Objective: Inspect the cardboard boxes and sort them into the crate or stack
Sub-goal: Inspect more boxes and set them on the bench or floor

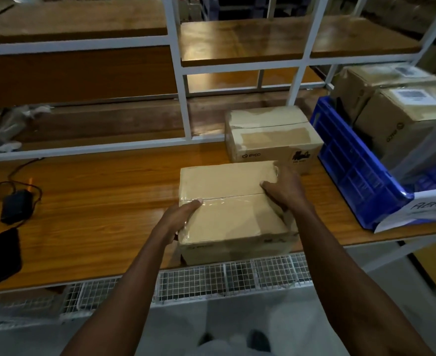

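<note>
Gripping the box with both hands on its left and right sides, crate sits off to the right.

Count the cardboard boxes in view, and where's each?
4. One at the near table edge, gripped by left hand and right hand; one behind it on the table; two in the blue crate, near and far. More may be hidden.
</note>
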The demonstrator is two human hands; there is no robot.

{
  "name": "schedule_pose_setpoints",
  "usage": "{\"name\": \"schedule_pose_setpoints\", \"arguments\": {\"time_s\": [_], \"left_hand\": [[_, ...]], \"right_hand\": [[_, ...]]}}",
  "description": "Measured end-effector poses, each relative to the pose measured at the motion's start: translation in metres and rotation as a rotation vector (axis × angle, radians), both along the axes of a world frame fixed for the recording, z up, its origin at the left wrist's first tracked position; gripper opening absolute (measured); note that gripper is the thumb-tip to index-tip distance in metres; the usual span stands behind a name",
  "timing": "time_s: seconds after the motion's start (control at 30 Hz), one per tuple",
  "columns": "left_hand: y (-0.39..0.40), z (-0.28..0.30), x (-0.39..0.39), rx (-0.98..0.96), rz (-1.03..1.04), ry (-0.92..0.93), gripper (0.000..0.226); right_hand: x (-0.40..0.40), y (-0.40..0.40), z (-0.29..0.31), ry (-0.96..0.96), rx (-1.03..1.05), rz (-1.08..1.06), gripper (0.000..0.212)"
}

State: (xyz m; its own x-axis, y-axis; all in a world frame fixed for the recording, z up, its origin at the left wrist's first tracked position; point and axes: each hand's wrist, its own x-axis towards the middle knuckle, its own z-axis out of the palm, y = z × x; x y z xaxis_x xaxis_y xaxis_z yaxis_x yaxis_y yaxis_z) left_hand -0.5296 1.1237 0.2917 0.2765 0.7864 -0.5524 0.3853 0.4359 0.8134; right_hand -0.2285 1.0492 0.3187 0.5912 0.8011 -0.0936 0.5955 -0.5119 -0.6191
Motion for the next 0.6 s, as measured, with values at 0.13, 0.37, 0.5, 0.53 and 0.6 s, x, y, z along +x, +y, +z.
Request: {"name": "schedule_pose_setpoints", "arguments": {"time_s": [0.13, 0.37, 0.5, 0.53, 0.6], "left_hand": [[0.015, 0.007, 0.007, -0.001, -0.026, 0.083, 0.085], [0.014, 0.030, 0.057, 0.796, -0.237, 0.516, 0.081], [0.013, 0.031, 0.092, 0.767, -0.382, 0.695, 0.067], [0.016, 0.031, 0.097, 0.754, -0.397, 0.731, 0.066], [0.024, 0.030, 0.101, 0.728, -0.398, 0.762, 0.068]], "right_hand": [[-0.008, 0.015, 0.004, -0.189, -0.098, 0.148, 0.066], [-0.009, 0.019, -0.001, -0.299, -0.195, 0.207, 0.064], [-0.010, 0.020, 0.001, -0.323, -0.221, 0.224, 0.061], [-0.011, 0.020, 0.002, -0.321, -0.230, 0.224, 0.061], [-0.011, 0.023, 0.006, -0.324, -0.256, 0.236, 0.061]]}}
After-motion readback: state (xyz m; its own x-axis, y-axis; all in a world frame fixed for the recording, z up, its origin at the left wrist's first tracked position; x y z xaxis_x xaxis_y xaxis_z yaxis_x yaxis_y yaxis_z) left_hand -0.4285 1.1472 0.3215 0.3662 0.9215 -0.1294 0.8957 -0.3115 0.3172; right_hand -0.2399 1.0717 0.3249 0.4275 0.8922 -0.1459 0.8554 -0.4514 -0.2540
